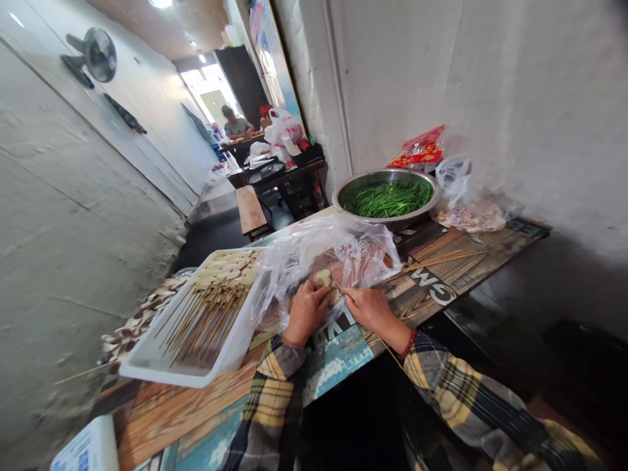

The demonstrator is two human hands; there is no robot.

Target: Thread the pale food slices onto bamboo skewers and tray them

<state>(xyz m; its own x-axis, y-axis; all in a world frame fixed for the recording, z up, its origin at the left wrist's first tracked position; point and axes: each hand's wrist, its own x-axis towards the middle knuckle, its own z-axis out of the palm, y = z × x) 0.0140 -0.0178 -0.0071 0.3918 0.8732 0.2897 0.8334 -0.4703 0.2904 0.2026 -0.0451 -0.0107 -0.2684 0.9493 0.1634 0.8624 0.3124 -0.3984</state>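
Beside the plastic bag [304,245], my left hand [308,311] has its fingers closed on a pale, flat food slice [324,277]. My right hand [370,309] is just to its right, thumb and fingers pinched around a thin bamboo skewer [337,285] whose tip points at the slice. Most of that skewer is hidden by the hand. To the left, a white plastic tray [135,366] holds rows of similar pale slices [226,267] on many bamboo skewers [203,320]. Loose skewers [444,260] lie on the table to the right.
A metal basin [338,203] of green chives stands at the table's back, near a red packet [419,149] and a clear bag of food [471,212]. A white container [88,448] is at front left. Beyond are a bench [250,209] and a seated person [238,125].
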